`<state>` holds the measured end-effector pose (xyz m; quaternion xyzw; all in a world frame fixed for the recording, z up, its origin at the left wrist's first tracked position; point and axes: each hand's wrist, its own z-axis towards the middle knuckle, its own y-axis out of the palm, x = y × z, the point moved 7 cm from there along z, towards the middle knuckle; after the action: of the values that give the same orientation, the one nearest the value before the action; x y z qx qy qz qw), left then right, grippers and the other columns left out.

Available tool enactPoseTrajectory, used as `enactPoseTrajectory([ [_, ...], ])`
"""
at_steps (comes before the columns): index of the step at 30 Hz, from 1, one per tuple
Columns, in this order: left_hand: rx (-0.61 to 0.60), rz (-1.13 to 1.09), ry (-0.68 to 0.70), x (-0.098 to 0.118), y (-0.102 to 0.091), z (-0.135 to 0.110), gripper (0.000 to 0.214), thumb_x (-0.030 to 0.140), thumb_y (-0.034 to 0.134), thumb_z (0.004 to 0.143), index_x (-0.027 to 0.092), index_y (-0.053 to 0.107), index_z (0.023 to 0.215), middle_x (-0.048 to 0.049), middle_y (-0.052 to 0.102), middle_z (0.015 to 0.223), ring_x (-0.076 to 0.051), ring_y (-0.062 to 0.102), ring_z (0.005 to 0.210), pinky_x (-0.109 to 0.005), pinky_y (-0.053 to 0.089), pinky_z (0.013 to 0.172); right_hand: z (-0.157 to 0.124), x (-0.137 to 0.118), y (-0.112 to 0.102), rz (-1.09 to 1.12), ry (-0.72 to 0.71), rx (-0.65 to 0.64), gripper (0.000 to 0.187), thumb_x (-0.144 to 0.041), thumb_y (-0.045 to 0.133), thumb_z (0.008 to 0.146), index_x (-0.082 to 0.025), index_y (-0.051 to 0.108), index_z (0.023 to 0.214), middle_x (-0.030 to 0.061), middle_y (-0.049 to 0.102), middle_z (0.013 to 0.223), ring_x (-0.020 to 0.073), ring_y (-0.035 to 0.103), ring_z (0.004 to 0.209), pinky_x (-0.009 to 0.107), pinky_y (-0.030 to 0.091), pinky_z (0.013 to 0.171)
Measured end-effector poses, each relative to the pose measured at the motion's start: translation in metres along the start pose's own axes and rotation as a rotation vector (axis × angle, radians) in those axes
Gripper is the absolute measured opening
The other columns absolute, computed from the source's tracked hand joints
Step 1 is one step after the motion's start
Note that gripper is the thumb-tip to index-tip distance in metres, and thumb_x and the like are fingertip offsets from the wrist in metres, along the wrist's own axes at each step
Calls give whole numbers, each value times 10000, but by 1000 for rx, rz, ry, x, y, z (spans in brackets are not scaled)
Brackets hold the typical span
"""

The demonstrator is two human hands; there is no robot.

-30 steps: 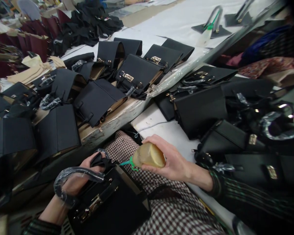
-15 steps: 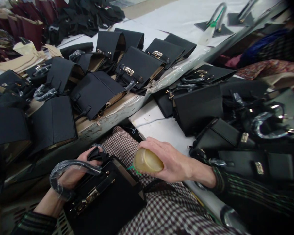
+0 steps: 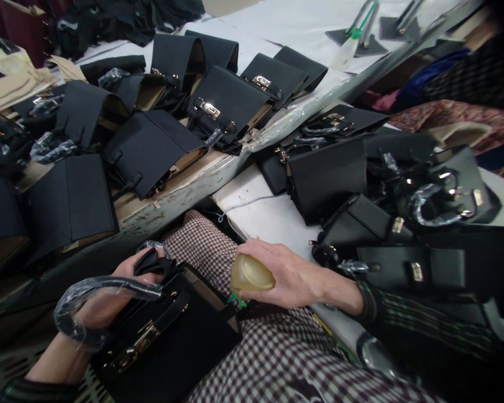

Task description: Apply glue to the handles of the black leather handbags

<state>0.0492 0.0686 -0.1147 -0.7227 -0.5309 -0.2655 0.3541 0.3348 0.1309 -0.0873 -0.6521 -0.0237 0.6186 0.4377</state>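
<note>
On my lap lies a black handbag (image 3: 180, 341) with a gold clasp and a plastic-wrapped handle (image 3: 73, 302) that loops over my left wrist. My left hand (image 3: 121, 285) is closed on a dark piece of the handbag near its upper edge; whether this is lining or a flap I cannot tell. Held in my right hand (image 3: 285, 274) is a squeeze bottle (image 3: 252, 273) of yellowish liquid, its base toward me and its green tip pointing down. The bottle is beside the handbag's right side, apart from it.
Several black handbags (image 3: 231, 101) stand and lie along the table (image 3: 185, 190) ahead. More handbags (image 3: 327, 173) crowd a white surface (image 3: 260, 215) at the right. A second bottle with a green tip (image 3: 355, 36) is at the back. Dark red bags (image 3: 21, 28) sit far left.
The view has shifted, so the tabletop handbags appear further left and slightly higher. My left hand and the held handbag appear further left; the bottle's green tip is now turned further under it.
</note>
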Motion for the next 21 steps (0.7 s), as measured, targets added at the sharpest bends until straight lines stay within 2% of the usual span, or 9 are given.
enactPoseTrajectory([
  [5, -24, 29, 46, -10, -6, -4, 226, 300, 706, 871, 235, 555, 1026, 54, 563, 911, -132, 503, 801, -246, 461, 775, -3, 7, -9, 40, 78, 147, 550, -510, 797, 888, -199, 532, 1256, 102, 671, 1105, 262, 663, 933, 414, 565, 810],
  [10, 7, 87, 94, -9, -5, -1, 218, 295, 671, 857, 229, 556, 1030, 55, 549, 904, -127, 496, 812, -223, 444, 783, 3, -3, -20, 41, -47, 304, 554, -502, 784, 907, -212, 505, 1288, 96, 655, 1103, 250, 658, 930, 390, 565, 801],
  [17, -27, 34, 99, -7, -1, -3, 222, 324, 682, 866, 236, 557, 1027, 50, 539, 892, -127, 479, 786, -228, 451, 758, 22, -12, -23, 32, -180, 390, 602, -497, 805, 895, -176, 508, 1309, 119, 648, 1117, 257, 649, 970, 393, 570, 848],
  [21, -31, 35, 104, -10, -1, -5, 197, 317, 688, 875, 238, 563, 1005, 49, 533, 896, -126, 466, 790, -222, 449, 761, 26, -16, -23, 26, -216, 392, 612, -491, 801, 899, -179, 495, 1327, 123, 647, 1121, 258, 644, 975, 396, 571, 842],
])
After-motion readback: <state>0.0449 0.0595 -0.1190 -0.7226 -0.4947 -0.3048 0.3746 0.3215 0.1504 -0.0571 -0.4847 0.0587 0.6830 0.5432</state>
